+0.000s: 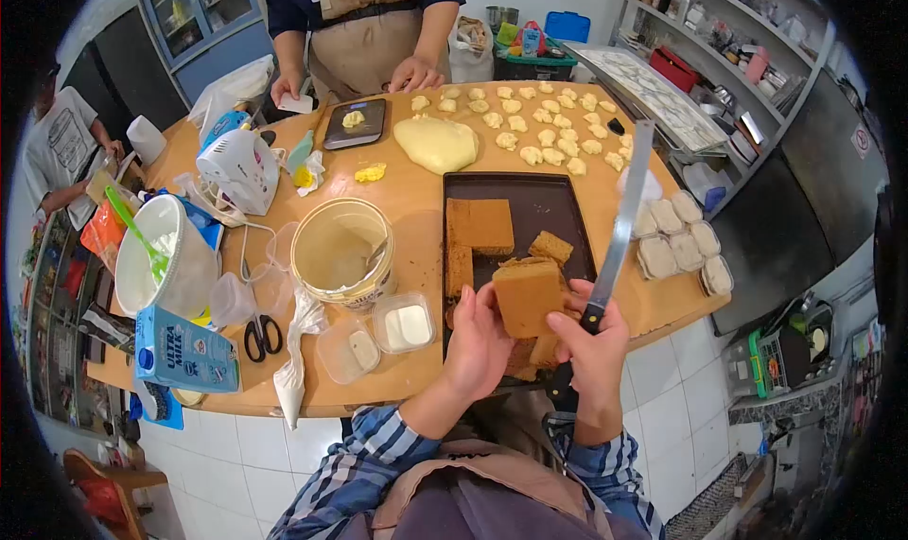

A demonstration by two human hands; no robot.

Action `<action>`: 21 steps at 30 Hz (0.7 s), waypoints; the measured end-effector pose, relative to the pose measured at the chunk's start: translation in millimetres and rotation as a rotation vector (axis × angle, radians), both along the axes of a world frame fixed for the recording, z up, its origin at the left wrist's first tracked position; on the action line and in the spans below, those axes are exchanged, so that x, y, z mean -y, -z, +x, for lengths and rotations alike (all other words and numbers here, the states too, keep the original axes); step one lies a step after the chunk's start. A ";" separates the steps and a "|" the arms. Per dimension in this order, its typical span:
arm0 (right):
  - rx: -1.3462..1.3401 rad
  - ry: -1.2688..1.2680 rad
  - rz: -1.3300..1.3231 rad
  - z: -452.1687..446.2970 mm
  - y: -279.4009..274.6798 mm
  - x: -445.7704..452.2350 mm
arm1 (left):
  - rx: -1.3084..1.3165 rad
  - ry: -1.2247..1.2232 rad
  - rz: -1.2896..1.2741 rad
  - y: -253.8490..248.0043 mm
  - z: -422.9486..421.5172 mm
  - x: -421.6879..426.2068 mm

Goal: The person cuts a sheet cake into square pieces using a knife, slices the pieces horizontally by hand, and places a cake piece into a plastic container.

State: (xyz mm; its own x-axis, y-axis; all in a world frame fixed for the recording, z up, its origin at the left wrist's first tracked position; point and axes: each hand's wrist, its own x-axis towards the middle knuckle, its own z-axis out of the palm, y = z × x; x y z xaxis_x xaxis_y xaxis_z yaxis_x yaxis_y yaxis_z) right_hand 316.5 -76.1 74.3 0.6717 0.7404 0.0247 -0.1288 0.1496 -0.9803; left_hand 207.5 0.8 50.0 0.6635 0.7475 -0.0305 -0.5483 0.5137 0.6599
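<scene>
My left hand (477,347) grips a brown rectangular piece of sponge cake (528,300) from its left side, raised over a dark baking tray (553,196). The handle of a long bread knife (628,220) is in my right hand (598,356), its blade pointing up and away from me. The fingers of that hand also touch the right side of the cake piece. Larger cake blocks (480,224) lie in the tray's left part, with a smaller cut piece (551,247) beside them. My hands and the raised piece partly hide more cake near the tray's front.
Plastic tubs of white cream (409,326), a large bucket (342,247), scissors (262,338) and a milk carton (187,349) stand left. Dough (437,145), several dough pieces (544,137) and a scale (354,124) are near a co-worker (364,48). Packed containers (676,237) sit right.
</scene>
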 end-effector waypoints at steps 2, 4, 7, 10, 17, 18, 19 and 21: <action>-0.168 -0.052 0.076 7.1 0.0 1.3 | 0.044 0.001 0.001 -1.1 -7.9 4.1; -0.322 -0.121 0.141 12.8 1.1 2.0 | 0.042 0.006 0.053 -1.2 -14.5 3.8; -0.440 -0.149 0.087 11.5 3.1 0.5 | -0.018 0.004 0.163 -2.0 -20.5 0.1; -0.274 -0.128 0.026 8.3 8.1 -3.8 | -0.066 -0.019 0.131 -2.8 -22.8 -4.0; 0.177 0.110 -0.013 -16.5 -1.6 -1.4 | -0.186 -0.168 0.255 2.6 -16.3 -8.4; 0.212 0.072 -0.025 -18.0 0.2 1.6 | -0.235 -0.190 0.286 0.5 -15.6 -7.7; 0.219 0.044 -0.033 -19.2 0.2 2.4 | -0.231 -0.218 0.308 -0.3 -13.5 -5.7; 0.204 -0.003 -0.042 -23.1 -1.4 2.4 | -0.224 -0.272 0.355 -1.7 -8.3 -2.3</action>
State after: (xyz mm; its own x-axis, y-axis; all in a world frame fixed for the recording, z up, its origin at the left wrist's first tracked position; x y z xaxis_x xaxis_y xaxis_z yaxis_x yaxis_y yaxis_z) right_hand 293.4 -78.5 75.7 0.6539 0.7455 0.1291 0.0731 0.1075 -0.9915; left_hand 199.2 3.1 51.7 0.4498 0.8825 0.1376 -0.4560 0.0944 0.8850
